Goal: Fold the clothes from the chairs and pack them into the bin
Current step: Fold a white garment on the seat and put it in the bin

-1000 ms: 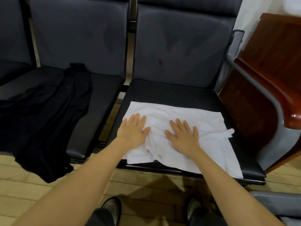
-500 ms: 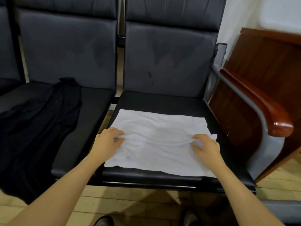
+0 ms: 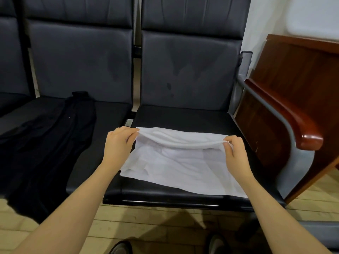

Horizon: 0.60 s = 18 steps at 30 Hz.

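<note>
Your left hand (image 3: 119, 143) and right hand (image 3: 235, 152), flat on it a second ago, now pinch the white garment's (image 3: 183, 165) far edge off the seat (image 3: 183, 116), starting another fold; the black garment (image 3: 45, 143) waits beyond.

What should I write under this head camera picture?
Two hands, left hand and right hand, lift a white shirt.

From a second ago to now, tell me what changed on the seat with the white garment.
Both hands went from lying flat on the white garment to gripping its sides. The left hand and right hand now pinch the two ends of a fold and have lifted it off the seat, carrying it toward the backrest. The garment's near part stayed flat on the seat. The black garment lies where it was.
</note>
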Motion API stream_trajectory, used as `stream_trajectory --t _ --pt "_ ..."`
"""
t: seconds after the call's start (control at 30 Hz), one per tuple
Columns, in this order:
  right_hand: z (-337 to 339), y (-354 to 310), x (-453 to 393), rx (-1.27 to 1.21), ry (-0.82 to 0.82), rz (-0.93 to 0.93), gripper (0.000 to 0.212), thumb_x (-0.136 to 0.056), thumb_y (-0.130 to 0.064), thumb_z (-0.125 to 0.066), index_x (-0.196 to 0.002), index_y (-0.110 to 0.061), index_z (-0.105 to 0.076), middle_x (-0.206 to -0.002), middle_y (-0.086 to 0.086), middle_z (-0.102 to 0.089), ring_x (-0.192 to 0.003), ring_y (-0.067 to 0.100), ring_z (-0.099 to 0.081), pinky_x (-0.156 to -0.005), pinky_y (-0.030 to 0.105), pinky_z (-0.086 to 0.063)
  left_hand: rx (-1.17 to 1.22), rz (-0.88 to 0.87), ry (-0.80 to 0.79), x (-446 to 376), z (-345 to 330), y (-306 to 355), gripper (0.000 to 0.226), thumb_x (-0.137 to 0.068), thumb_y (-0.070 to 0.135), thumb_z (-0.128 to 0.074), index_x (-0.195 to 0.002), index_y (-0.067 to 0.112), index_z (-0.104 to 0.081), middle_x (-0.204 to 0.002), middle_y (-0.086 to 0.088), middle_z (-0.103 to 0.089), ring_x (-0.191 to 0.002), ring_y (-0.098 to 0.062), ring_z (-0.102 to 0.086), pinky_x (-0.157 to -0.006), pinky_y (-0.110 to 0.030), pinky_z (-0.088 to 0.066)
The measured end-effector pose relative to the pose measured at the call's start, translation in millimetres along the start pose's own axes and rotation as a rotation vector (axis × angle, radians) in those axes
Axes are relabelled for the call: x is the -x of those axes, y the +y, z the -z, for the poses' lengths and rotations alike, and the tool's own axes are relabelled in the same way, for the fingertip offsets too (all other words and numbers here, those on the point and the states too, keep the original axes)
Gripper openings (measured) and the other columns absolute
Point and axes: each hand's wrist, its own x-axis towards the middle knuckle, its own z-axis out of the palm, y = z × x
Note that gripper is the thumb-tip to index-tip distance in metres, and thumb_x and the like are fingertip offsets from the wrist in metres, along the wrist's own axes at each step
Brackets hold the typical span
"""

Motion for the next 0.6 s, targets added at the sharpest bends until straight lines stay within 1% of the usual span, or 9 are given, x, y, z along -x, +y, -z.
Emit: stream_trajectory --t 0.07,0.1,0.13,0.2,0.3,0.37,0.47,0.53,0.6 --pt "6 -1 5 0.127 -0.015 0.059 0.009 -0.097 -0.012 -0.048 -0.095 -0.016 -0.055 -0.098 0.001 -0.045 -0.089 0.017 -0.043 -0.075 0.025 -0.034 -0.056 -0.084 0.024 -1 9 -1 0.015 -0.088 0.008 -0.062 -0.098 0.009 -0.073 -0.088 -0.005 -0.071 -0.08 -0.024 -0.064 -0.08 -0.042 -0.047" --pt "10 -2 9 0.187 -0.021 0.1 0.008 -0.096 -0.012 -0.051 -0.095 -0.015 -0.058 -0.097 0.001 -0.044 -0.087 0.017 -0.04 -0.075 0.028 -0.027 -0.081 -0.115 0.024 0 14 -1 0.017 -0.088 0.011 -0.059 -0.097 0.009 -0.073 -0.088 -0.004 -0.07 -0.079 -0.023 -0.063 -0.082 -0.037 -0.044" --pt "14 -2 13 0.232 -0.023 0.142 0.007 -0.095 -0.012 -0.054 -0.095 -0.014 -0.06 -0.095 -0.001 -0.043 -0.085 0.017 -0.038 -0.073 0.027 -0.02 -0.102 -0.135 0.019 2 20 -2 0.021 -0.088 0.015 -0.055 -0.097 0.01 -0.073 -0.087 -0.002 -0.07 -0.079 -0.022 -0.063 -0.083 -0.032 -0.038" --pt "22 -4 25 0.277 -0.033 0.19 0.005 -0.092 -0.012 -0.058 -0.092 -0.014 -0.063 -0.092 -0.003 -0.042 -0.083 0.016 -0.036 -0.07 0.025 -0.015 -0.132 -0.164 -0.005 11 29 -4 0.029 -0.089 0.024 -0.048 -0.096 0.011 -0.074 -0.088 0.0 -0.07 -0.081 -0.019 -0.062 -0.082 -0.025 -0.03" --pt "33 -3 44 0.271 -0.067 0.169 0.006 -0.093 -0.017 -0.058 -0.091 -0.016 -0.064 -0.092 -0.004 -0.044 -0.085 0.016 -0.038 -0.072 0.026 -0.016 -0.175 -0.209 -0.069 30 39 -8 0.035 -0.088 0.03 -0.043 -0.092 0.014 -0.074 -0.089 0.002 -0.07 -0.082 -0.018 -0.063 -0.083 -0.021 -0.026" --pt "38 1 58 0.247 -0.088 0.168 0.01 -0.093 -0.026 -0.055 -0.089 -0.022 -0.062 -0.091 -0.006 -0.045 -0.085 0.013 -0.039 -0.074 0.026 -0.018 -0.182 -0.256 -0.119 42 43 -11 0.034 -0.089 0.03 -0.043 -0.089 0.016 -0.074 -0.089 0.004 -0.069 -0.084 -0.012 -0.059 -0.084 -0.021 -0.028" --pt "42 1 76 0.198 -0.178 0.146 0.01 -0.095 -0.024 -0.055 -0.088 -0.03 -0.059 -0.09 -0.011 -0.051 -0.087 0.006 -0.044 -0.08 0.023 -0.023 -0.201 -0.324 -0.193 55 48 -12 0.034 -0.088 0.033 -0.042 -0.083 0.018 -0.072 -0.088 0.008 -0.068 -0.088 -0.005 -0.054 -0.083 -0.023 -0.029" --pt "42 1 81 0.232 -0.242 0.115 0.011 -0.095 -0.028 -0.051 -0.094 -0.031 -0.061 -0.091 -0.011 -0.055 -0.086 0.006 -0.05 -0.085 0.027 -0.03 -0.218 -0.303 -0.315 62 50 -11 0.038 -0.086 0.043 -0.04 -0.077 0.023 -0.071 -0.087 0.014 -0.065 -0.086 -0.005 -0.058 -0.082 -0.021 -0.027" --pt "40 0 82 0.359 -0.266 0.109 0.018 -0.096 -0.032 -0.047 -0.101 -0.029 -0.064 -0.094 -0.01 -0.057 -0.084 0.007 -0.051 -0.084 0.029 -0.031 -0.235 -0.242 -0.413 65 47 -8 0.047 -0.086 0.053 -0.031 -0.079 0.027 -0.07 -0.088 0.017 -0.063 -0.085 -0.005 -0.058 -0.084 -0.021 -0.027"
